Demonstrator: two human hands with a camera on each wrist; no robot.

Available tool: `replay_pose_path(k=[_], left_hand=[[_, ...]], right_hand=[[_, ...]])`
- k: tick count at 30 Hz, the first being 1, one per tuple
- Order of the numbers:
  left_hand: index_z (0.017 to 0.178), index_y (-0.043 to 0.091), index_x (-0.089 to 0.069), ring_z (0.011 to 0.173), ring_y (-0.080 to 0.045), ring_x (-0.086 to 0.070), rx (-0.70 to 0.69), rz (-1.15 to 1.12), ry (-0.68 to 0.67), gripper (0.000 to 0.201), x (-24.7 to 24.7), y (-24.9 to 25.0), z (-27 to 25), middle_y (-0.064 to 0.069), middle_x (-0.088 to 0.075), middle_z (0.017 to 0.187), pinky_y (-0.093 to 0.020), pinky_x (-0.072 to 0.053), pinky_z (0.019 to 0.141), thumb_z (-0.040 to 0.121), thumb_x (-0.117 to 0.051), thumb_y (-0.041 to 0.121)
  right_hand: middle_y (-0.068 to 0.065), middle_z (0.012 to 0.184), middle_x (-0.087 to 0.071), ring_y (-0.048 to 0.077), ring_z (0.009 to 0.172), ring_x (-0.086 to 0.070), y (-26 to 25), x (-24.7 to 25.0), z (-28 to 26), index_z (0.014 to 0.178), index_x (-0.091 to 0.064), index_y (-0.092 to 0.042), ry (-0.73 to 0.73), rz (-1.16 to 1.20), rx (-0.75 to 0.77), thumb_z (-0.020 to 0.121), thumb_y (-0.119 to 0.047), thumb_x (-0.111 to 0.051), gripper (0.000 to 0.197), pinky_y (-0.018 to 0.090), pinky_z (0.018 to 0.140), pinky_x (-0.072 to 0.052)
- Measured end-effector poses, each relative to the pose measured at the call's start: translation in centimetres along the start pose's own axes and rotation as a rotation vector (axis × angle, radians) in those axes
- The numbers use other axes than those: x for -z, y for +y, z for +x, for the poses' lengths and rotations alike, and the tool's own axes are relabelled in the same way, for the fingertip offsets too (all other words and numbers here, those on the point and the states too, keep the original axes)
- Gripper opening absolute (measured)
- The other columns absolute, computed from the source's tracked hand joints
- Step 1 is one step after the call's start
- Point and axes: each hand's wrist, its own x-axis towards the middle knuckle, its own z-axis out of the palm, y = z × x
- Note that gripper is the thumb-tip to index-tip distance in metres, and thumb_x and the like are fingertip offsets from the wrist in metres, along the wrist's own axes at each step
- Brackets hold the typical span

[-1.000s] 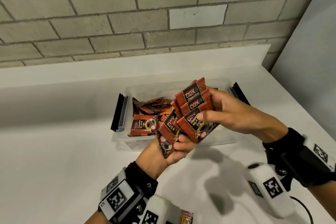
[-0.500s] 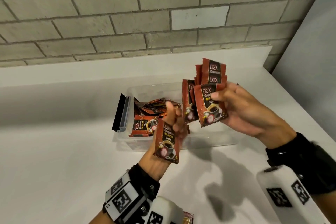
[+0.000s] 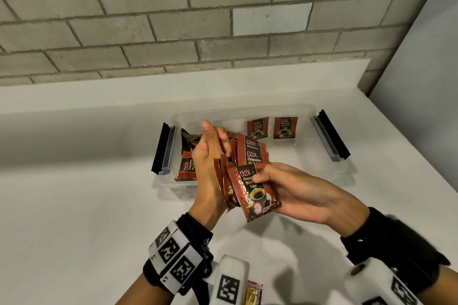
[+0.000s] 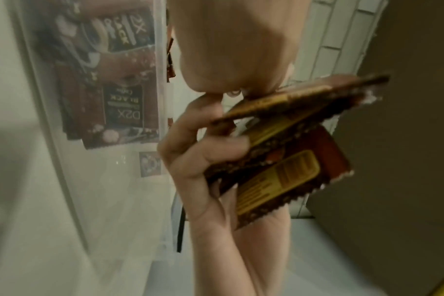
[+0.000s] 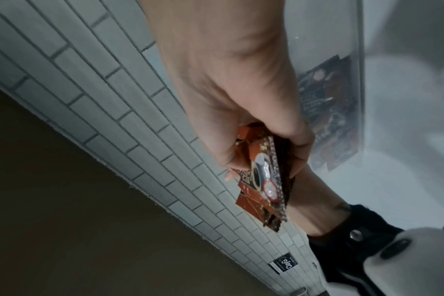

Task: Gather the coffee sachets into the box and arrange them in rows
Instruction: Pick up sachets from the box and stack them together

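Note:
My right hand [image 3: 295, 193] grips a fanned stack of red-brown coffee sachets [image 3: 250, 188] above the near wall of the clear plastic box [image 3: 247, 109], its thumb on the front one. My left hand [image 3: 210, 153] stands upright with fairly straight fingers, laid against the stack's left side. In the left wrist view the right hand's fingers [image 4: 198, 170] curl behind the stack [image 4: 287, 160]. Inside the box, a loose heap of sachets [image 3: 187, 168] lies at the left, and two sachets [image 3: 257, 127] stand side by side at the back right.
The box sits on a white counter [image 3: 74, 205] below a grey brick wall, with its black and grey latches [image 3: 163, 151] folded out at both ends. One more sachet [image 3: 254, 294] lies on the counter at the near edge. A grey panel bounds the right side.
My right hand has lowered the stack towards me. My left hand, which held a single sachet apart half a second ago, has come up against the stack. Two sachets at the back right have come into view.

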Motion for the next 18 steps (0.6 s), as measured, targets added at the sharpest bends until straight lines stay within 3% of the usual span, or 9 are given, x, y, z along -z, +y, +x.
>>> replay_pose_path(k=[4,9,12,14,16,18], left_hand=[[0.069,0.015,-0.050,0.047,-0.010,-0.047,-0.149,0.145,-0.046,0.040,-0.4,0.3,-0.4,0.003,-0.046,0.052,-0.024,-0.046,0.052,0.095,-0.037,0.042],[0.087,0.012,-0.055,0.072,-0.005,-0.055,-0.186,0.604,-0.204,0.024,2.1,0.5,-1.3,0.004,-0.056,0.079,-0.022,-0.049,0.067,0.098,-0.041,0.029],[0.097,0.013,-0.062,0.079,0.004,-0.054,-0.132,1.093,-0.560,0.018,4.4,0.7,-3.0,0.011,-0.057,0.089,-0.011,-0.042,0.068,0.096,-0.049,0.025],[0.106,0.021,-0.060,0.090,0.003,-0.048,-0.040,1.356,-0.964,0.014,5.5,0.9,-4.7,0.010,-0.054,0.103,-0.012,-0.040,0.074,0.094,-0.055,0.027],[0.119,0.024,-0.053,0.104,-0.004,-0.039,0.062,1.503,-1.342,0.028,6.6,0.5,-6.4,0.006,-0.047,0.117,-0.017,-0.037,0.081,0.092,-0.058,0.022],[0.130,0.029,-0.044,0.112,-0.013,-0.033,0.052,1.609,-1.525,0.047,7.5,-0.2,-7.9,0.003,-0.037,0.127,-0.023,-0.035,0.082,0.087,-0.060,0.017]], right_hand=[[0.009,0.092,-0.073,0.015,0.078,-0.068,0.2,0.1,0.1,0.102,-0.061,-0.007,0.002,-0.031,-0.015,0.078,-0.004,-0.058,0.025,0.025,0.072,-0.053],[0.010,0.097,-0.072,0.016,0.078,-0.069,-0.3,1.6,-0.7,0.114,-0.058,-0.006,0.067,-0.095,0.025,0.071,-0.009,-0.056,0.043,0.025,0.063,-0.057],[0.009,0.094,-0.073,0.015,0.075,-0.070,-1.2,3.0,-1.8,0.117,-0.055,-0.006,0.167,-0.112,0.111,0.069,-0.004,-0.063,0.049,0.024,0.059,-0.056],[0.007,0.090,-0.074,0.015,0.074,-0.071,-1.6,3.7,-2.5,0.114,-0.055,-0.007,0.204,-0.136,0.143,0.066,-0.003,-0.064,0.049,0.024,0.056,-0.055],[0.007,0.089,-0.075,0.015,0.074,-0.071,-1.6,4.2,-3.0,0.110,-0.057,-0.009,0.214,-0.163,0.159,0.065,-0.008,-0.059,0.045,0.023,0.056,-0.055],[0.005,0.086,-0.075,0.014,0.072,-0.071,-1.4,4.5,-3.3,0.103,-0.059,-0.011,0.232,-0.188,0.171,0.065,-0.009,-0.057,0.038,0.023,0.056,-0.055]])
